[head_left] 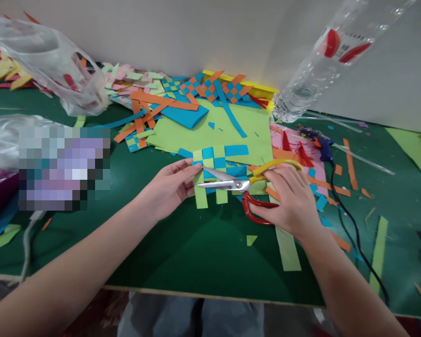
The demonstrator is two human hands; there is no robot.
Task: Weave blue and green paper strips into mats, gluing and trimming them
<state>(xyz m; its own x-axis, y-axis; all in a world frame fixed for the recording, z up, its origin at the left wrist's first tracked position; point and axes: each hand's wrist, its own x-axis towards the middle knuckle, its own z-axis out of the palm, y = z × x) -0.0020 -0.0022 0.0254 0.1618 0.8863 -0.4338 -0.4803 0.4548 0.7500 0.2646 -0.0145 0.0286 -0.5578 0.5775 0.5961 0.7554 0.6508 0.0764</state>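
My left hand [175, 185] pinches the left edge of a woven paper piece [219, 162] made of blue and light green strips. Loose strip ends stick out from its sides and bottom. In my right hand [289, 199] is a pair of scissors [239, 185] with one yellow and one red handle. The blades are parted and point left across the front of the weave, their tips near my left fingers. From the frame I cannot tell whether a strip lies between the blades. A pale green strip [288, 250] hangs below my right hand.
Behind lie green paper sheets [245, 121], orange strips [168, 100] and finished woven pieces [206, 86]. A glue gun [319, 140] with a black cord sits right, near a tall plastic bottle [323, 65]. A plastic bag [66, 70] and a blurred-out device [59, 171] are left.
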